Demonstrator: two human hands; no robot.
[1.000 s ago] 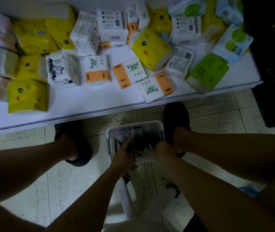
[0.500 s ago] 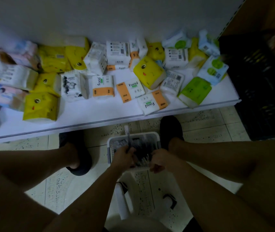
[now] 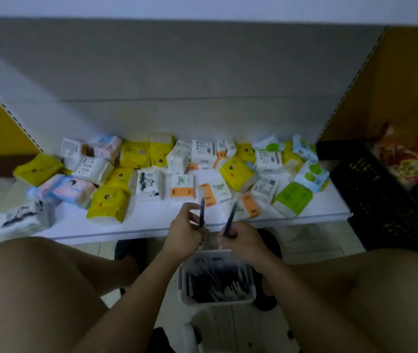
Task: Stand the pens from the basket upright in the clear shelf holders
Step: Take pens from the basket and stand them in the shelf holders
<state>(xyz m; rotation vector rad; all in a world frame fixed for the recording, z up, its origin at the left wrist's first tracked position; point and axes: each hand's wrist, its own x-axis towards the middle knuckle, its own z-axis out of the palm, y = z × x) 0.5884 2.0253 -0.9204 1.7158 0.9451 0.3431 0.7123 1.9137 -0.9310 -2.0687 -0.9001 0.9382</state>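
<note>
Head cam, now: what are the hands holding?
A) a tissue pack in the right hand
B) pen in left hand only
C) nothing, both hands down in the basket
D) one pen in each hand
D: the left hand grips a dark pen and the right hand grips a second pen, both above the basket.

The pens point(image 3: 202, 210) are dark, near black, and the basket point(image 3: 218, 300) is white. On the white shelf point(image 3: 152, 222), a yellow pack point(image 3: 108, 203) bears a small cartoon face, a green pack point(image 3: 293, 198) is lime, an orange-banded pack point(image 3: 182, 188) is otherwise white. The floor tiles point(image 3: 312, 238) are cream — flecked black — and the crate point(image 3: 380, 200) is black.
</note>
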